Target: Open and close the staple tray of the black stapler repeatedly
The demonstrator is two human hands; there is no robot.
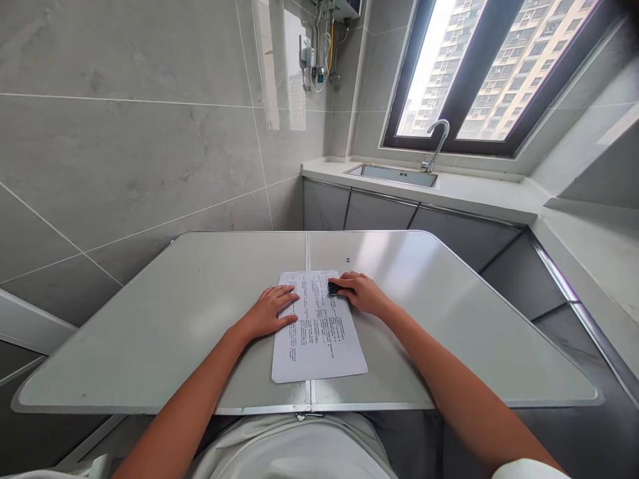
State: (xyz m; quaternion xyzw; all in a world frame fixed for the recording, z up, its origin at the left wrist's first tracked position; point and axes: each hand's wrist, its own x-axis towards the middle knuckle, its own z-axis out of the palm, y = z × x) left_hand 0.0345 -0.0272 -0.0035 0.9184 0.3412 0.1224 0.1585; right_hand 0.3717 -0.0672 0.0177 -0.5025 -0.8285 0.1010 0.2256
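Printed sheets of white paper lie on the folding table, with dark lines of text on the top page. My left hand rests flat across the left edge of the paper, its fingers spread and holding nothing. At the upper right edge of the paper, my right hand is closed around a small black object. Its rounded end shows past my fingertips over the page; the remainder is hidden in the hand, and its kind cannot be made out.
The pale folding table has a metal seam down its middle. A tiny dark mark or bit is beyond the paper. Behind stand a counter, a sink and a faucet under the window. A tiled wall rises at left.
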